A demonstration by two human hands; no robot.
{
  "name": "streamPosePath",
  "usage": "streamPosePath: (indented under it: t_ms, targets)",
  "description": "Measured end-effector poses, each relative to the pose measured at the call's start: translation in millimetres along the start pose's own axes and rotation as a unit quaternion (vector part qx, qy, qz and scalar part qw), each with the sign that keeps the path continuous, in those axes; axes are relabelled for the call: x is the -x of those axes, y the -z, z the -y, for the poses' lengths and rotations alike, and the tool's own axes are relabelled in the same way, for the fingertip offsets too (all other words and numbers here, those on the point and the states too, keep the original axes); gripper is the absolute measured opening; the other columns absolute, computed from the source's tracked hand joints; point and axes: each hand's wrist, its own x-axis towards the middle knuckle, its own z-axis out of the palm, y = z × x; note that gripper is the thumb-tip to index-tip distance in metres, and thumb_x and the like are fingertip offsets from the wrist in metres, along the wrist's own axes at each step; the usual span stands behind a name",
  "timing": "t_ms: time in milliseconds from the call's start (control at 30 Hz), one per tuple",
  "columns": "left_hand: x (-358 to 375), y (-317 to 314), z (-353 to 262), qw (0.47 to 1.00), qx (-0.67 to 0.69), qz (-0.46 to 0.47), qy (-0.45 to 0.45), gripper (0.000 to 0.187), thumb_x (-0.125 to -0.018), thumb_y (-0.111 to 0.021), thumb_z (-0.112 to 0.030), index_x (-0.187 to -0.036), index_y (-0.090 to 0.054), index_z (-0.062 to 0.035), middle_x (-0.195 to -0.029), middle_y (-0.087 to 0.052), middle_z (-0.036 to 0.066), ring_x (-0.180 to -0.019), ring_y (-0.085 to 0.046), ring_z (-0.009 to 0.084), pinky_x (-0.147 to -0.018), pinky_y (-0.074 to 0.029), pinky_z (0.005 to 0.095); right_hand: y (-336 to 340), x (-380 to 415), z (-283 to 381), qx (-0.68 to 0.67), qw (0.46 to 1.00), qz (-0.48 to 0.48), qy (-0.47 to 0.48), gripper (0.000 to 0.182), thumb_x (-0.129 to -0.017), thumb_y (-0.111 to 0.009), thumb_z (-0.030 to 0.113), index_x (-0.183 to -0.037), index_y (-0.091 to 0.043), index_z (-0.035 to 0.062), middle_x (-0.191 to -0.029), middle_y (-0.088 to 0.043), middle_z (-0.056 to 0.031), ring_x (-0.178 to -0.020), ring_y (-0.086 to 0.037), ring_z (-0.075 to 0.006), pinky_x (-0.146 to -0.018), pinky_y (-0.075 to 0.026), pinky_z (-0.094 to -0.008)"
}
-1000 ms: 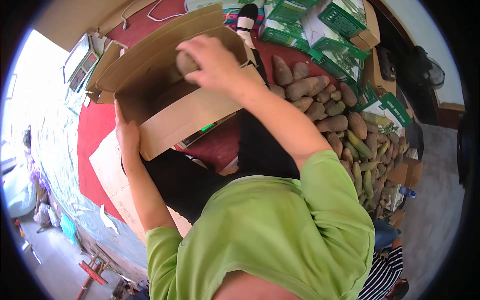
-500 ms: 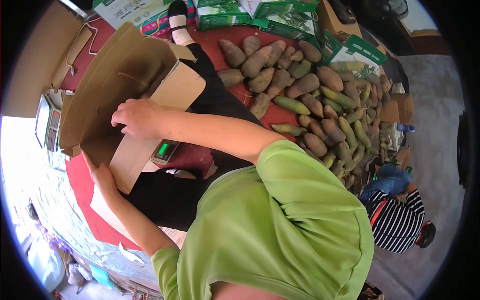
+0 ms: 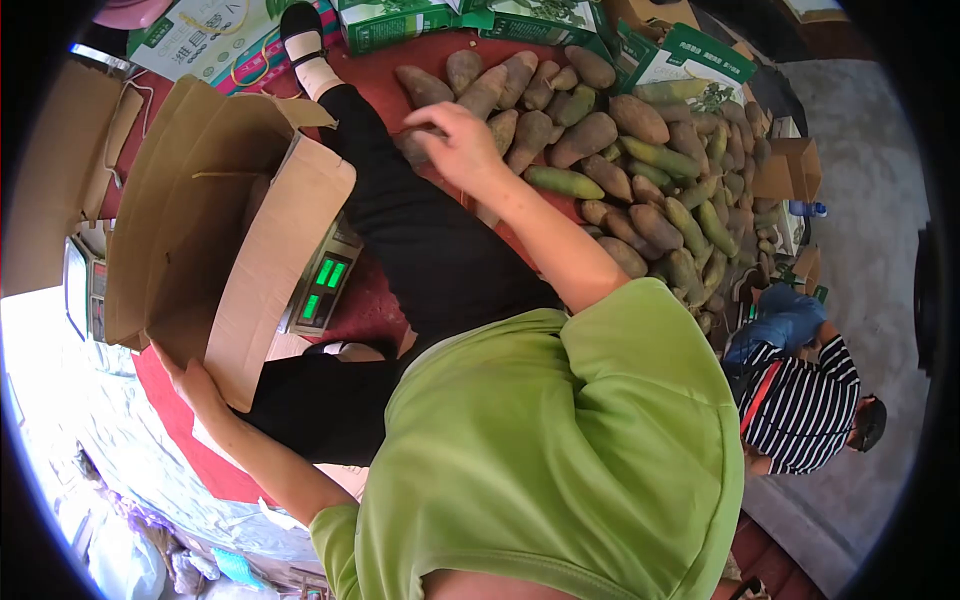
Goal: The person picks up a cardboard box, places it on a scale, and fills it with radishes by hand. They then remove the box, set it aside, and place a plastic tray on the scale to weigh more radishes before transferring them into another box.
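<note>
My left hand [image 3: 195, 385] grips the lower corner of an open cardboard box [image 3: 230, 300], which is tilted so its inside faces me. Its long flap [image 3: 275, 265] stands out toward my legs. Over the near edge of a produce pile, my right hand [image 3: 462, 148] is stretched out with its fingers apart. A brown, oval tuber-like piece [image 3: 412, 150] lies right at its fingertips, partly hidden. Around it are more brown pieces [image 3: 420, 87] and longer green, cucumber-like ones [image 3: 563, 181]. Beside the box, a scale [image 3: 325, 275] shows lit green digits.
Green and white printed cartons [image 3: 395, 22] stand behind the pile. My black-trousered leg [image 3: 420, 220] stretches across the red floor covering [image 3: 370, 310]. Another scale [image 3: 85, 285] is left of the box. At the right, a person in a striped shirt [image 3: 800, 410] bends near the pile.
My right hand has left the box and moved right to the produce pile. The box flap has swung, showing more of the scale's display. My left hand keeps hold of the box.
</note>
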Motion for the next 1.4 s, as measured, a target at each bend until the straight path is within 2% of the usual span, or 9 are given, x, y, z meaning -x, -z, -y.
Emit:
streamPosePath:
  t_ms: [133,333,467,567,733,967,1267,1367,1400]
  targets:
    - [4,-1,-7,1.0,0.012,0.005,-0.001,0.076,-0.075,-0.039,0.008,-0.147,-0.032,-0.0156,-0.142,-0.045,0.015,-0.13,-0.044,0.029,-0.107,-0.033,0.0357,39,49,-81,0.246,0.959,0.076,-0.117,0.027,-0.078,-0.065,0.012,-0.105,-0.062,0.0107,-0.106,-0.06,-0.0116,-0.102,-0.057,-0.0331,-0.083,-0.048,-0.0435]
    - [5,-1,-7,1.0,-0.015,-0.004,0.016,0.075,-0.076,-0.038,0.006,-0.147,-0.032,-0.0151,-0.14,-0.046,0.016,-0.127,-0.047,0.0288,-0.106,-0.035,0.035,133,126,-180,0.501,0.788,0.194,-0.3,0.04,-0.075,-0.062,0.003,-0.113,-0.055,0.0131,-0.123,-0.052,-0.0104,-0.116,-0.05,-0.0319,-0.09,-0.048,-0.0429]
    - [3,1,-4,0.999,-0.038,-0.003,0.008,0.074,-0.077,-0.039,0.005,-0.147,-0.032,-0.0163,-0.139,-0.047,0.019,-0.126,-0.048,0.0305,-0.105,-0.036,0.0353,191,159,-191,0.578,0.667,0.246,-0.401,0.038,-0.088,-0.054,0.017,-0.126,-0.048,0.0167,-0.13,-0.049,-0.0085,-0.123,-0.046,-0.0284,-0.093,-0.045,-0.0465]
    - [3,-1,-5,0.999,-0.034,0.001,0.007,0.075,-0.077,-0.039,0.005,-0.148,-0.031,-0.0166,-0.138,-0.047,0.02,-0.126,-0.047,0.0317,-0.104,-0.036,0.0357,211,175,-170,0.601,0.658,0.223,-0.396,0.043,-0.089,-0.055,0.02,-0.131,-0.045,0.0177,-0.136,-0.044,-0.0078,-0.129,-0.04,-0.0267,-0.097,-0.041,-0.0476]
    - [0,0,4,0.999,-0.044,-0.004,0.021,0.076,-0.075,-0.04,0.006,-0.148,-0.031,-0.0168,-0.139,-0.046,0.02,-0.126,-0.047,0.0324,-0.104,-0.036,0.0359,228,185,-160,0.593,0.565,0.307,-0.485,0.057,-0.089,-0.06,0.021,-0.14,-0.035,0.0216,-0.144,-0.036,-0.005,-0.134,-0.033,-0.0261,-0.1,-0.038,-0.046]
    - [4,0,-8,0.998,-0.043,-0.003,0.041,0.078,-0.075,-0.04,0.009,-0.148,-0.031,-0.019,-0.139,-0.046,0.02,-0.126,-0.048,0.0312,-0.103,-0.038,0.0348,229,214,-178,0.652,0.559,0.284,-0.427,0.028,-0.093,-0.05,0.021,-0.121,-0.052,0.0196,-0.129,-0.048,-0.0021,-0.122,-0.045,-0.022,-0.089,-0.043,-0.0492]
    - [-2,2,10,0.999,-0.037,-0.019,0.011,0.078,-0.076,-0.041,0.007,-0.148,-0.03,-0.0197,-0.138,-0.048,0.02,-0.125,-0.049,0.0314,-0.102,-0.039,0.0352,210,194,-168,0.639,0.579,0.321,-0.392,0.027,-0.091,-0.053,0.017,-0.117,-0.05,0.0189,-0.121,-0.054,-0.0022,-0.117,-0.05,-0.0227,-0.086,-0.047,-0.0522]
    - [0,2,0,0.998,-0.036,-0.011,0.045,0.078,-0.076,-0.042,0.006,-0.148,-0.029,-0.0198,-0.138,-0.048,0.019,-0.124,-0.05,0.0317,-0.102,-0.039,0.0351,194,174,-161,0.608,0.644,0.27,-0.379,0.029,-0.085,-0.061,0.013,-0.113,-0.052,0.0171,-0.118,-0.056,-0.0036,-0.115,-0.051,-0.0264,-0.085,-0.048,-0.0484]
    - [0,3,0,0.997,-0.049,-0.005,0.053,0.079,-0.076,-0.042,0.006,-0.149,-0.028,-0.0199,-0.138,-0.048,0.019,-0.124,-0.051,0.0318,-0.102,-0.039,0.0351,189,168,-165,0.561,0.722,0.208,-0.348,0.035,-0.081,-0.065,0.012,-0.113,-0.051,0.0146,-0.117,-0.056,-0.0065,-0.113,-0.052,-0.0299,-0.086,-0.048,-0.0464]
